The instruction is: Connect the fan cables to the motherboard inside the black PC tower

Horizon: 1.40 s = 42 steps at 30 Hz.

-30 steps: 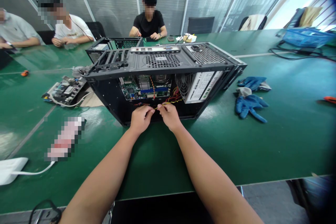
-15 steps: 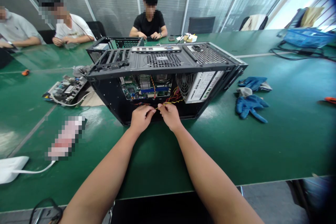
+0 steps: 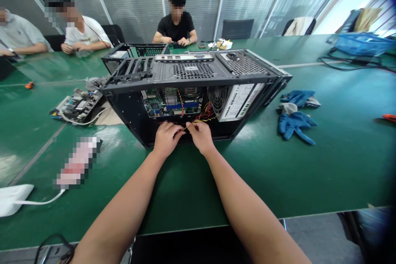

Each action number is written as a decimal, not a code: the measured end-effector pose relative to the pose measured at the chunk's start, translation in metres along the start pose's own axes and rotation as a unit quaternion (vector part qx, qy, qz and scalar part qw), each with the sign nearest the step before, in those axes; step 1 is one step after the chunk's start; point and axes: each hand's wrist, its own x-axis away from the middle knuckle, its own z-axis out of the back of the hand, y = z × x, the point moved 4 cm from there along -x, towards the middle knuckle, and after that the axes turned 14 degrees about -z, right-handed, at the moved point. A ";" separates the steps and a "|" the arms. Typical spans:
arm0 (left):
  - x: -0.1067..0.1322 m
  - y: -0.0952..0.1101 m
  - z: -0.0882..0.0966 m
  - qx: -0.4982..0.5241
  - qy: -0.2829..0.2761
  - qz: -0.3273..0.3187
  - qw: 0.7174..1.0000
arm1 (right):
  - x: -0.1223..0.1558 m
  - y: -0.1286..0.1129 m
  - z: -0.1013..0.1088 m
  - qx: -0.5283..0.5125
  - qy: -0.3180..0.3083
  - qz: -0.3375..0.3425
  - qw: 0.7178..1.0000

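Note:
A black computer case (image 3: 126, 111) lies in front of me with its open side facing me. Both of my hands are at its lower opening, pinching a thin yellow-and-black cable (image 3: 211, 119). My left hand (image 3: 167, 137) has thumb and fingers closed on the cable; its far fingertips are hidden in the dark case. Close beside it, my right hand (image 3: 200, 135) grips the same cable between thumb and forefinger. Behind the hands are a motherboard (image 3: 154, 109) with a blue slot, and a power supply (image 3: 238, 103) with a fan and coloured wires.
Blue gloves (image 3: 295, 126) lie right of the case. At left are a loose circuit board (image 3: 78, 105), a phone (image 3: 77, 163) and a white charger (image 3: 14, 200). Another case (image 3: 136, 49) stands behind. Several people sit across the table; a blue basket (image 3: 361, 44) is far right.
My left hand has shifted slightly, its fingers lifting and its thumb moving right along the cable. The right hand stays nearly still, and the case has not moved.

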 end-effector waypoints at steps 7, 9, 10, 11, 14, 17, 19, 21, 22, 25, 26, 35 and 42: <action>0.000 0.000 0.001 -0.019 -0.013 0.027 0.999 | 0.000 -0.004 -0.001 -0.001 -0.026 0.027 0.999; 0.000 -0.001 0.000 -0.021 -0.025 0.033 0.999 | 0.000 -0.005 -0.001 -0.001 -0.031 0.030 0.999; 0.000 -0.001 -0.001 -0.020 -0.030 0.037 0.999 | 0.000 -0.004 -0.001 0.000 -0.033 0.030 0.999; 0.000 -0.002 -0.001 -0.018 -0.035 0.041 0.998 | 0.000 -0.004 -0.002 0.000 -0.034 0.030 0.999; 0.001 -0.003 -0.002 -0.008 -0.046 0.053 0.997 | -0.001 -0.001 -0.003 -0.001 -0.039 0.030 0.999; 0.001 -0.003 -0.003 -0.002 -0.052 0.060 0.997 | -0.002 0.001 -0.003 -0.004 -0.045 0.032 0.998; 0.001 -0.003 -0.003 0.002 -0.055 0.063 0.997 | -0.002 0.001 -0.003 -0.004 -0.050 0.031 0.998; 0.001 -0.003 -0.002 0.010 -0.055 0.064 0.996 | -0.001 0.001 -0.004 -0.004 -0.052 0.028 0.998; 0.001 -0.003 -0.002 0.012 -0.053 0.063 0.996 | -0.001 0.000 -0.003 -0.003 -0.051 0.025 0.998; 0.001 -0.002 -0.001 0.010 -0.037 0.053 0.998 | 0.001 -0.001 -0.002 -0.001 -0.039 0.015 0.999; 0.001 -0.002 -0.001 0.008 -0.029 0.049 0.998 | 0.001 -0.002 -0.002 0.000 -0.034 0.011 0.999; 0.000 0.001 0.001 0.013 -0.009 0.047 0.999 | 0.001 0.002 0.001 -0.015 0.005 -0.021 1.000; -0.001 0.002 0.003 0.012 0.003 0.037 0.999 | 0.000 0.003 0.001 -0.030 0.009 -0.032 0.999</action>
